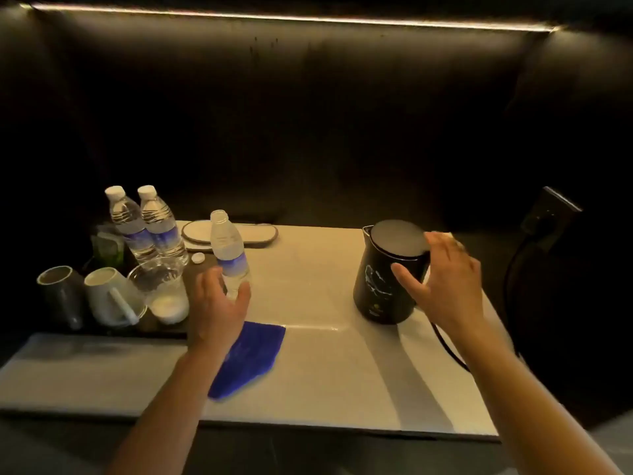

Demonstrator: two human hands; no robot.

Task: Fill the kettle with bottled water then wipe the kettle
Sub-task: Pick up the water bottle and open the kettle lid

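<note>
A black electric kettle (pixel 387 279) stands on the white counter (pixel 325 371) at the right, its lid down. My right hand (pixel 445 279) is at its right side, fingers spread around the handle area and thumb against the body. An uncapped clear water bottle (pixel 228 250) stands upright left of centre, and my left hand (pixel 217 303) wraps its lower part. Its white cap (pixel 198 258) lies just behind on the counter. A blue cloth (pixel 250 358) lies flat near the front, partly under my left forearm.
Two capped water bottles (pixel 147 224) stand at the back left. A dark tray (pixel 102 323) holds a dark mug (pixel 61 293), a white mug (pixel 109 296) and a clear glass (pixel 161 286). A grey oval mat (pixel 229 233) lies behind. A black cord (pixel 448 344) runs from the kettle to the right.
</note>
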